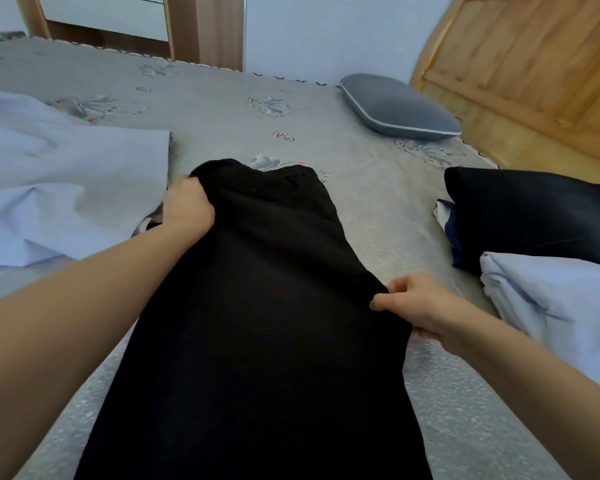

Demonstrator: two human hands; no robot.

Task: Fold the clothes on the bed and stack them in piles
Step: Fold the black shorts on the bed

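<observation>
Left hand: grips the far left edge of the black garment.
Right hand: pinches its right edge.
Bed: grey flowered sheet; garment laid lengthwise at centre.
Headboard: wood, right.
Light-blue cloths: two, one at the left, one folded at the right.
Pillow: one, grey.

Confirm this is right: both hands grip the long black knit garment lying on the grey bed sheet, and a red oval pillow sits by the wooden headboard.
One detail is wrong: the oval pillow is grey with white piping, not red, as the head view shows. The rest holds: the left hand and right hand both grip the long black knit garment on the grey bed sheet, and the pillow lies by the wooden headboard.
</observation>
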